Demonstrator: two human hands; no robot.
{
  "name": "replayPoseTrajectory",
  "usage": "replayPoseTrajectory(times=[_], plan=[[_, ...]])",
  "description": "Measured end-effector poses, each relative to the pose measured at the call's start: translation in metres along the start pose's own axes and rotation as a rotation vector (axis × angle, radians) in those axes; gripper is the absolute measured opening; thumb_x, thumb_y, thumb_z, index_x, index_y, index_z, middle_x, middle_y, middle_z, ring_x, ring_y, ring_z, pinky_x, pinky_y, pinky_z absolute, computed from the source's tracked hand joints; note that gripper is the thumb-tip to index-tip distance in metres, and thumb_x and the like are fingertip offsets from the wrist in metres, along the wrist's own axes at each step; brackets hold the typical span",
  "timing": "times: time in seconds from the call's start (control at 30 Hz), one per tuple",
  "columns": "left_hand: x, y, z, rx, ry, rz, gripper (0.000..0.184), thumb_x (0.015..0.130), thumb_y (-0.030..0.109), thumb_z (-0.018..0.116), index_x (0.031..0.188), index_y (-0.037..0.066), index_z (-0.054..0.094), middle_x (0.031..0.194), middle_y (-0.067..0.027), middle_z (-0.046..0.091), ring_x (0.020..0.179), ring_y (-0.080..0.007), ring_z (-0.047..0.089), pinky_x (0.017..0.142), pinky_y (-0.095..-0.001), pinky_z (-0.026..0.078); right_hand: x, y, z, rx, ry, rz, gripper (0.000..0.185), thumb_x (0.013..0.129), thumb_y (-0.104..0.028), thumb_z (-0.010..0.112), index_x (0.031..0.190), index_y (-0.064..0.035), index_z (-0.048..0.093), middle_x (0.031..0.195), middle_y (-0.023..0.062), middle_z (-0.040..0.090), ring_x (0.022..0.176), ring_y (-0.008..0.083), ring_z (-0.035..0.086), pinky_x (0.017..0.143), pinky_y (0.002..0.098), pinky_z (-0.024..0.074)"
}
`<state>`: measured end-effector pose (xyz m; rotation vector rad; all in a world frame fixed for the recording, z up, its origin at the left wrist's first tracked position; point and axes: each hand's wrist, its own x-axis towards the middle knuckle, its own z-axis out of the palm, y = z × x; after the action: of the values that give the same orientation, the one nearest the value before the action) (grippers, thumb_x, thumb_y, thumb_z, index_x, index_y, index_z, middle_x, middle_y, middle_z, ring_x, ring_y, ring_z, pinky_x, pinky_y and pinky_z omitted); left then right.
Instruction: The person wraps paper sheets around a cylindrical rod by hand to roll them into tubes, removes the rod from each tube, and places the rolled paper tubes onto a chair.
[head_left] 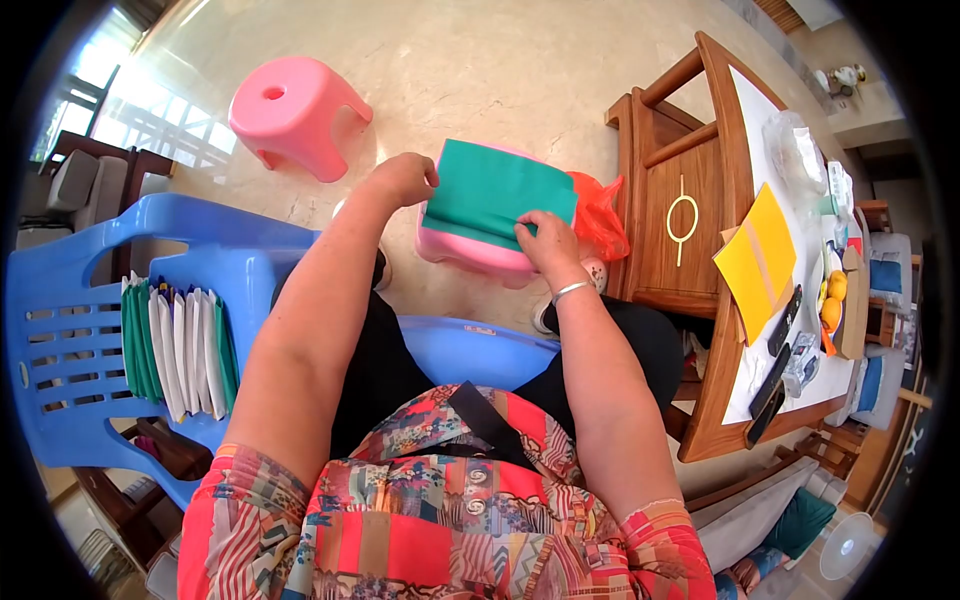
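Observation:
A green cloth [492,185] lies folded on top of a pink stool [470,252] in front of me, with a fold line along its near side. My left hand [405,180] is at the cloth's left edge, its fingers curled together; whether they pinch the cloth is hidden. On the near right part of the cloth, my right hand [548,240] has its thumb and fingers pressed together on the folded edge. A red plastic bag [600,215] sits just right of the stool.
Another pink stool [290,105] stands at the upper left. Green and white folded cloths [185,350] stand on a blue chair [165,215] at left. A wooden table [705,400] at right bears a yellow envelope [757,262], remotes and fruit.

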<state>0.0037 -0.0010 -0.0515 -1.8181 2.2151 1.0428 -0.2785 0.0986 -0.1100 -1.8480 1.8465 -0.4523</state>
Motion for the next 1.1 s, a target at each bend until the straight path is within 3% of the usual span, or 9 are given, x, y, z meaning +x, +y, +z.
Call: replayPoseTrajectory(times=[0.13, 0.27, 0.47, 0.57, 0.67, 0.77, 0.87, 1.0, 1.1], plan=[[0.002, 0.011, 0.014, -0.012, -0.003, 0.164, 0.021, 0.081, 0.016, 0.067, 0.1, 0.01, 0.076, 0.103, -0.0124, 0.074, 0.095, -0.0278, 0.071, 0.084, -0.0391, 0.056, 0.002, -0.001, -0.001, 0.005, -0.003, 0.008, 0.026, 0.088, -0.03, 0.072, 0.104, -0.0096, 0.076, 0.11, 0.0178, 0.073, 0.104, 0.0377, 0.068, 0.09, 0.0452, 0.0547], [0.004, 0.012, 0.041, 0.211, 0.099, 0.37, 0.024, 0.078, 0.019, 0.071, 0.101, 0.013, 0.074, 0.098, -0.0102, 0.07, 0.097, -0.0312, 0.068, 0.085, -0.0421, 0.056, 0.003, 0.001, 0.005, -0.017, 0.097, 0.024, 0.024, 0.085, -0.03, 0.076, 0.1, -0.0118, 0.076, 0.108, 0.0144, 0.072, 0.106, 0.0352, 0.067, 0.093, 0.0444, 0.0529], [0.001, 0.019, 0.056, 0.398, 0.11, 0.324, 0.024, 0.08, 0.016, 0.072, 0.103, 0.02, 0.073, 0.109, -0.0052, 0.07, 0.108, -0.0253, 0.068, 0.091, -0.0427, 0.054, -0.001, -0.006, -0.001, -0.21, 0.261, -0.176, 0.017, 0.082, -0.03, 0.079, 0.091, -0.0157, 0.076, 0.107, 0.0071, 0.068, 0.112, 0.0288, 0.06, 0.105, 0.0513, 0.0411], [0.002, 0.016, 0.061, 0.401, 0.133, 0.32, 0.021, 0.081, 0.013, 0.07, 0.102, 0.02, 0.072, 0.108, -0.0057, 0.07, 0.108, -0.0256, 0.068, 0.09, -0.0425, 0.054, -0.002, -0.003, 0.003, -0.319, 0.249, -0.227, 0.017, 0.081, -0.031, 0.081, 0.087, -0.0156, 0.076, 0.1, 0.0087, 0.07, 0.104, 0.0311, 0.064, 0.096, 0.05, 0.0451], [0.008, 0.011, 0.066, 0.384, 0.124, 0.29, 0.028, 0.077, 0.013, 0.074, 0.105, 0.016, 0.072, 0.107, -0.0082, 0.069, 0.109, -0.0286, 0.066, 0.093, -0.043, 0.053, 0.0, 0.001, 0.007, -0.263, 0.093, -0.114, 0.02, 0.084, -0.033, 0.078, 0.083, -0.0137, 0.075, 0.1, 0.01, 0.07, 0.1, 0.0328, 0.065, 0.093, 0.0493, 0.047], [0.01, 0.007, 0.069, 0.395, 0.166, 0.345, 0.021, 0.078, 0.014, 0.073, 0.099, 0.015, 0.073, 0.103, -0.0096, 0.071, 0.104, -0.0295, 0.069, 0.089, -0.0445, 0.055, -0.003, -0.007, -0.006, -0.192, 0.011, -0.13, 0.026, 0.085, -0.037, 0.075, 0.09, -0.0111, 0.074, 0.101, 0.0129, 0.07, 0.098, 0.035, 0.066, 0.09, 0.0479, 0.0495], [0.018, 0.001, 0.08, 0.532, 0.172, 0.338, 0.01, 0.081, 0.018, 0.068, 0.087, 0.017, 0.076, 0.089, -0.0117, 0.074, 0.087, -0.0335, 0.073, 0.075, -0.0514, 0.057, -0.005, -0.014, -0.011, -0.186, -0.014, -0.303, 0.029, 0.083, -0.033, 0.078, 0.098, -0.0084, 0.071, 0.1, 0.0149, 0.07, 0.098, 0.0369, 0.066, 0.086, 0.0467, 0.0519], [0.028, 0.0, 0.098, 0.512, 0.218, 0.294, 0.01, 0.08, 0.017, 0.067, 0.081, 0.016, 0.078, 0.082, -0.0085, 0.075, 0.08, -0.0276, 0.074, 0.071, -0.0464, 0.058, 0.002, 0.012, 0.007, -0.24, -0.019, -0.359, 0.032, 0.078, -0.028, 0.081, 0.1, -0.0064, 0.07, 0.099, 0.016, 0.07, 0.095, 0.0368, 0.067, 0.083, 0.0463, 0.0539], [0.025, 0.012, 0.094, 0.512, 0.177, 0.26, 0.013, 0.083, 0.018, 0.068, 0.085, 0.017, 0.081, 0.088, -0.008, 0.078, 0.082, -0.025, 0.076, 0.072, -0.0434, 0.058, -0.004, -0.005, -0.004, -0.283, -0.098, -0.235, 0.033, 0.076, -0.024, 0.082, 0.101, -0.0055, 0.07, 0.1, 0.0174, 0.07, 0.097, 0.0376, 0.067, 0.087, 0.0471, 0.0531]])
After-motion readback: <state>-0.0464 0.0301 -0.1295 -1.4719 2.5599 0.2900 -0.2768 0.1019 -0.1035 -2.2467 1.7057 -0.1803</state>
